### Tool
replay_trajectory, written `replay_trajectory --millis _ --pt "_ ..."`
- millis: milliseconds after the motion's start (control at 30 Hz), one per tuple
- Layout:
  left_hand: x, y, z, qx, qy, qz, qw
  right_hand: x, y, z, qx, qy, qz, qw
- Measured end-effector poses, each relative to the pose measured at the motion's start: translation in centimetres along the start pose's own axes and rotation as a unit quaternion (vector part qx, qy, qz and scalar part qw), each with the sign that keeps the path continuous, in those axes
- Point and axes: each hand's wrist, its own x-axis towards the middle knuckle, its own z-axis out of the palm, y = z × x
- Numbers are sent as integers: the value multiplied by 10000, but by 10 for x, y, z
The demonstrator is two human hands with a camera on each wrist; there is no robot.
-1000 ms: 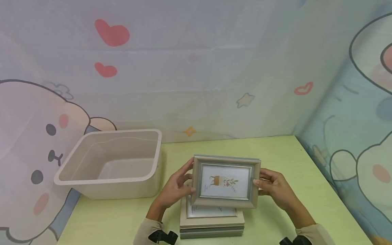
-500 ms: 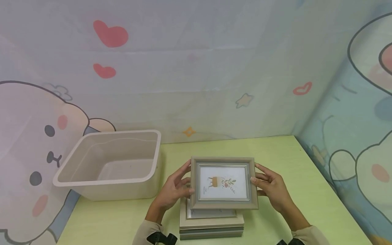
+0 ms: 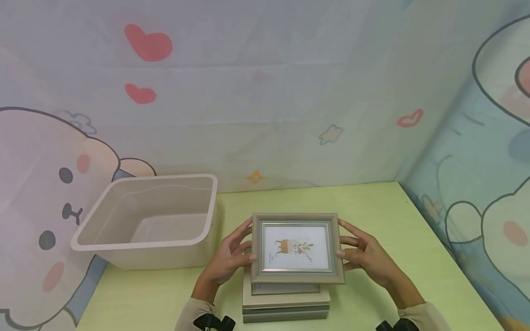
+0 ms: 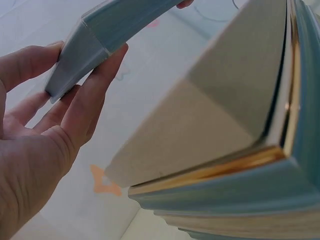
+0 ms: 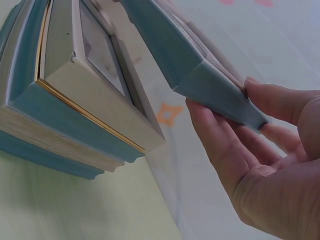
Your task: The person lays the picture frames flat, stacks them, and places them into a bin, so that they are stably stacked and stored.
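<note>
Diff vs a second ago: picture frame [image 3: 296, 248] has shifted left and a bit lower, and it's less tilted, its face now closer to level. Both hands moved with it. Bin and stack unchanged.

Left hand [image 3: 229, 257] holds the frame's left edge: thumb on the front near the lower left, fingers [image 4: 97, 87] fairly straight, spread along the side and behind it. Left wrist view confirms the frame corner sits between thumb and fingers, palm open behind it.

Right hand [image 3: 364, 255] holds the right edge the same way: thumb on the front rim, fingers [image 5: 220, 135] extended under and behind the corner. Moderately open grip, not a fist.

Frame is held in the air just above the stack of frames [image 3: 285, 301], overlapping its far half in the head view, not touching it as far as the wrist views show. Stack sits at the near edge of the desk [image 3: 385, 207], about mid-width.

Beige bin [image 3: 151, 220] sits at the desk's far left corner, well apart from the hands.
</note>
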Motion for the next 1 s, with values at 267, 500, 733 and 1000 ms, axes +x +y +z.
replay_trajectory --millis 267,500,733,1000 --pt "-5 1 -4 -132 56 -359 9993 3 6 -3 260 -355 36 9990" --pt "-14 1 -8 -243 167 -736 9968 6 10 2 141 -201 400 9989" --pt "-23 1 -11 -173 405 -1234 9914 8 16 11 133 19 880 9960" --pt "-31 0 -10 3 537 -1647 9849 9 24 20 22 216 1320 9910"
